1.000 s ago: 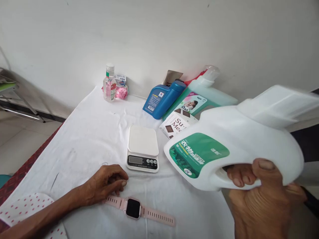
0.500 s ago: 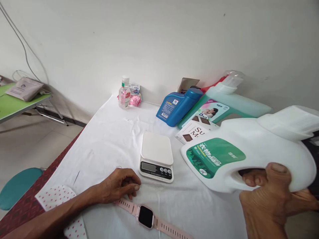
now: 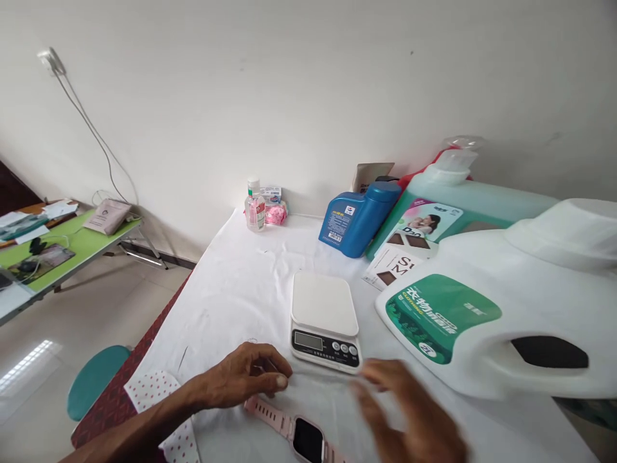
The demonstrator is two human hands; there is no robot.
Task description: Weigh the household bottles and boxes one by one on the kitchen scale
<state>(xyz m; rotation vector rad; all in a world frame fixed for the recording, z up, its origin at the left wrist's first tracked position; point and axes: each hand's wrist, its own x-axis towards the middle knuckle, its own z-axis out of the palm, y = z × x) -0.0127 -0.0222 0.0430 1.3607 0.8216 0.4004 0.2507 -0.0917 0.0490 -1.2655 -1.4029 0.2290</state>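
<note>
Left hand (image 3: pixel 250 382): rests palm-down on the white-covered bench (image 3: pixel 231 289), fingers curled loosely together, fingertips at the upper strap of the pink smartwatch (image 3: pixel 301 437). Whether they press the strap or only lie beside it cannot be told. It grips nothing.

Right hand (image 3: pixel 409 418): blurred, low in the view, fingers spread and pointing left, empty. It hovers just in front of the kitchen scale (image 3: pixel 325 318), near the watch face; contact with either cannot be told.

Smartwatch: lies flat near the front edge of the bench, dark screen up, strap running diagonally, between the two hands.

White detergent jug (image 3: pixel 506 315): lies on its side at the right, green label up, handle opening toward the camera, free of both hands, just right of the scale.

Behind the jug: a teal detergent bottle (image 3: pixel 482 199) lying on its side, a blue bottle (image 3: pixel 354 218) leaning against it, a white-and-brown carton (image 3: pixel 395 263) in front of them. Far back by the wall: a small clear bottle (image 3: pixel 254 209) with a pink packet (image 3: pixel 276 213) beside it.

Left of the bench: a teal stool (image 3: pixel 94 389) and a green table (image 3: pixel 62 247) with papers.
</note>
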